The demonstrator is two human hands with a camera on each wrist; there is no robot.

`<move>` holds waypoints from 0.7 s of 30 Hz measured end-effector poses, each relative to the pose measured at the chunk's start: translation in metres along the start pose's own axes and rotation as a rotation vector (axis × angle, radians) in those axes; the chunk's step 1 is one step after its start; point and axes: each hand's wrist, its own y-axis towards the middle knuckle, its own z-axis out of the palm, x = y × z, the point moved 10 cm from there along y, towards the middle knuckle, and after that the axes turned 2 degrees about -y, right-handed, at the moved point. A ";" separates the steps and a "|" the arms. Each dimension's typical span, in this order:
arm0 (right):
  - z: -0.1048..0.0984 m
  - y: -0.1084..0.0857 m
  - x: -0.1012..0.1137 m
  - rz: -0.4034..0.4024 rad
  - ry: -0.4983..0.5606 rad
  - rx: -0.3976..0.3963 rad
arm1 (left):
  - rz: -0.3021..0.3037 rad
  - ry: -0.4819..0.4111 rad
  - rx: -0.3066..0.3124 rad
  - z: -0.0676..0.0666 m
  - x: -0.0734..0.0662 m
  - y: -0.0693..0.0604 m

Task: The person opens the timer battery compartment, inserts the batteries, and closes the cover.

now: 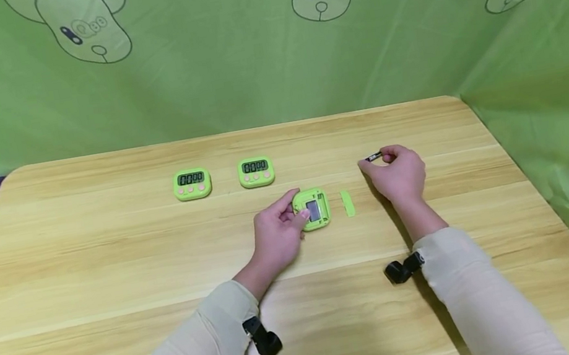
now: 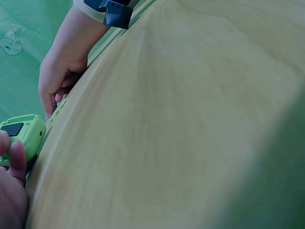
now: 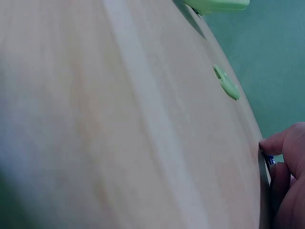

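My left hand (image 1: pixel 279 238) grips a green digital timer (image 1: pixel 323 216) with its back turned up and its battery slot uncovered. The thumb lies over the timer's back. Just to the right, the slim green battery cover (image 1: pixel 348 203) lies loose on the table. Further right, my right hand (image 1: pixel 399 174) pinches a small dark battery (image 1: pixel 374 157) between thumb and fingers at the tabletop. In the right wrist view only a bit of the battery (image 3: pixel 270 160) shows, and the cover (image 3: pixel 228 85) lies apart from that hand.
Two more green timers, a left one (image 1: pixel 192 184) and a right one (image 1: pixel 256 172), lie face up behind the left hand, both displays reading zeros. The wooden table (image 1: pixel 107 264) ends at a green curtain (image 1: pixel 223 81) at the back and right.
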 end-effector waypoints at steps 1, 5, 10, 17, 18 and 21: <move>0.000 0.000 0.000 -0.001 -0.009 -0.001 | 0.002 -0.001 0.001 0.000 0.000 0.000; 0.001 -0.002 0.000 -0.019 0.010 0.006 | 0.004 0.003 0.002 0.001 0.001 0.000; 0.001 -0.008 -0.001 -0.030 0.108 0.018 | 0.003 0.008 0.004 0.000 0.000 0.000; -0.001 -0.024 0.002 -0.081 0.255 0.022 | 0.007 0.018 0.011 0.001 -0.001 0.000; -0.001 -0.027 0.004 -0.097 0.281 0.032 | 0.007 0.016 0.010 0.001 -0.001 0.000; 0.000 -0.037 0.009 -0.155 0.388 0.071 | 0.004 0.016 0.012 0.001 -0.002 -0.001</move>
